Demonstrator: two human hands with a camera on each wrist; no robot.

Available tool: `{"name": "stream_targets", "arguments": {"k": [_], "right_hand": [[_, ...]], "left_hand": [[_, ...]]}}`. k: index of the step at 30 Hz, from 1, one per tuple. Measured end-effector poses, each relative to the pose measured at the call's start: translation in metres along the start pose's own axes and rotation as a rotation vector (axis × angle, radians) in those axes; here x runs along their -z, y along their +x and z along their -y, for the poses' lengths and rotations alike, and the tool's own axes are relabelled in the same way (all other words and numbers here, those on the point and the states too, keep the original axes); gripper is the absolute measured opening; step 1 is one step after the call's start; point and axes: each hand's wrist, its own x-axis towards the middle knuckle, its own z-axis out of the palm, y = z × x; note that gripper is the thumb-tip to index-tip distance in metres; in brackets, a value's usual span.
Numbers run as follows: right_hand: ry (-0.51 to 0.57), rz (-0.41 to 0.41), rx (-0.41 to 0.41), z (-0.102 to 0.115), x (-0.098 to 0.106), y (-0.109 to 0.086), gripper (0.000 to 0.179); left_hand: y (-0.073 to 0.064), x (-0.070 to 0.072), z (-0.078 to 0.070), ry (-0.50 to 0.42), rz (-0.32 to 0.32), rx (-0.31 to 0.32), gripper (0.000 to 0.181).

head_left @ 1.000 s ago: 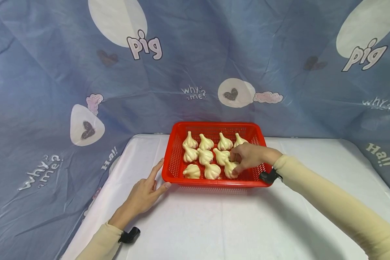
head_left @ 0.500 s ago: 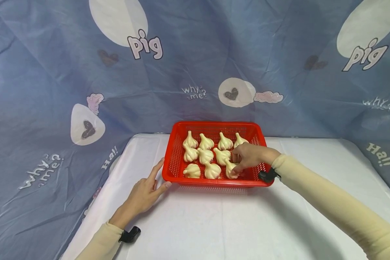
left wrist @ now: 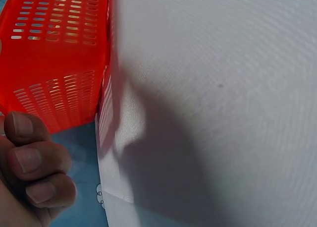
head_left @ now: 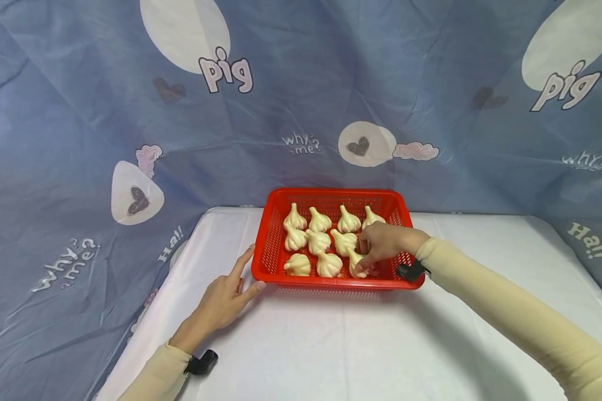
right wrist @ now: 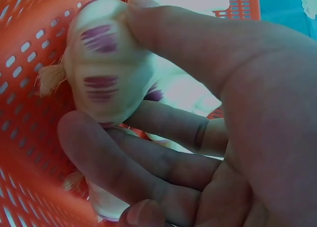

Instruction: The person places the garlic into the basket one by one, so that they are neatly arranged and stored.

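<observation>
A red perforated plastic basket point(head_left: 331, 283) holds several cream garlic bulbs point(head_left: 318, 243) laid in rows. My right hand point(head_left: 388, 240) reaches into its right side, thumb and fingers on a garlic bulb point(head_left: 356, 263) in the front row. In the right wrist view that garlic bulb point(right wrist: 106, 63) shows purple streaks and a fibrous root end, with the thumb above it and fingertips below. At the basket's front left corner my left hand point(head_left: 223, 298) touches the rim with straight index finger and thumb. Its other fingers point(left wrist: 42, 160) are bent in the left wrist view.
The basket stands on a white-covered table point(head_left: 301, 340), close to its back edge. Behind and to the sides hangs a blue printed cloth point(head_left: 261, 111). Another garlic bulb point(right wrist: 106, 202) lies below my right fingers, near the basket wall.
The right hand stays at the front-right garlic bulb, its wrist shifted slightly left. The left hand stays at the basket corner, and the other bulbs keep their places.
</observation>
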Motion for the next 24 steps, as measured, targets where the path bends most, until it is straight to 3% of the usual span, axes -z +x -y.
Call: {"name": "stream_targets", "arguments": {"k": [24], "right_hand": [[-0.106, 0.016, -0.085, 0.0029, 0.0031, -0.0021, 0.043]], "left_hand": [[-0.0010, 0.0000, -0.0004, 0.008, -0.009, -0.006, 0.084]]}}
